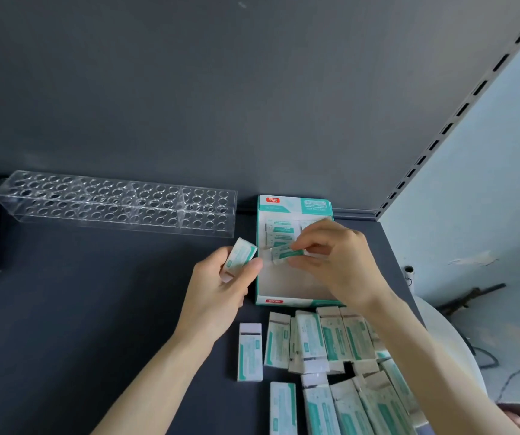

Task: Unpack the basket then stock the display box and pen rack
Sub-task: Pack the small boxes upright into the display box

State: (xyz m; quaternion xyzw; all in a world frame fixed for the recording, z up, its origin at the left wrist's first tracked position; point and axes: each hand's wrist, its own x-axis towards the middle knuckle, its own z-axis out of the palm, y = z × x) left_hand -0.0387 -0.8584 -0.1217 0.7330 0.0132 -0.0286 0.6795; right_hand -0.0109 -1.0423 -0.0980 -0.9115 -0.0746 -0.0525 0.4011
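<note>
I read my left hand (pixel 217 296) raised just beside the display box (pixel 283 204), thumb and fingers curled round one tilted packaged eraser (pixel 240 256). My right hand (pixel 337 262) reaches over the box's open tray, its thumb and forefinger pinching a second eraser (pixel 283 254) in front of the stocked erasers (pixel 279 229) at the rear. Loose erasers (pixel 330 346) lie on the dark shelf (pixel 95 309) in front of the box. The clear pen rack (pixel 117 204) stands at left rear.

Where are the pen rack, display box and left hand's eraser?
pen rack (pixel 117 200): head view, middle of its holed top.
display box (pixel 293 205): head view, printed back flap.
eraser (pixel 241 254): head view, wrapper face, gripped by left hand (pixel 219 288).
</note>
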